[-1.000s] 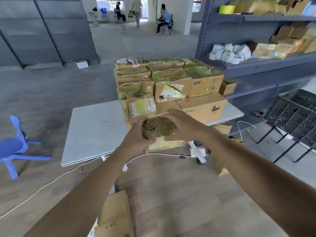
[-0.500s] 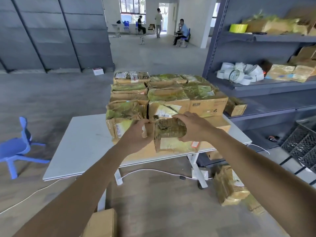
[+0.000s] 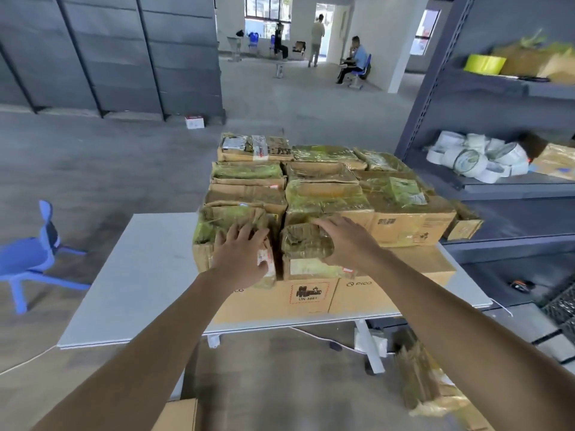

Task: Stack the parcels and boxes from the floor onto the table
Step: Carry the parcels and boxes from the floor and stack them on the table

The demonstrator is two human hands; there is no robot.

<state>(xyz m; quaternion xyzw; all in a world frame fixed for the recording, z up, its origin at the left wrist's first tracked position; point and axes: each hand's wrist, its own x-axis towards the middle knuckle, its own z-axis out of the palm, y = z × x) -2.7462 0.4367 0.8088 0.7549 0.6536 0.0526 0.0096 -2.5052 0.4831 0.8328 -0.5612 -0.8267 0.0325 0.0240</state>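
Your right hand (image 3: 345, 244) cups the small parcel (image 3: 306, 244), fingers arched over its top and thumb against its near side. The parcel sits in the front row of the stack (image 3: 326, 188), on the big carton (image 3: 311, 298) directly under that hand. Just to its left, your left hand (image 3: 241, 256) lies flat with fingers spread on the neighbouring parcel (image 3: 224, 222), holding nothing. Beyond both hands the stack covers the right half of the worktop (image 3: 140, 275), several layers deep, so most of the job looks done and this parcel appears all but placed. Work remains: a taped parcel (image 3: 426, 387) lies on the floor below your right forearm, and a brown box (image 3: 177, 415) shows at the bottom edge under your left forearm. Whether more waits outside the view cannot be told.
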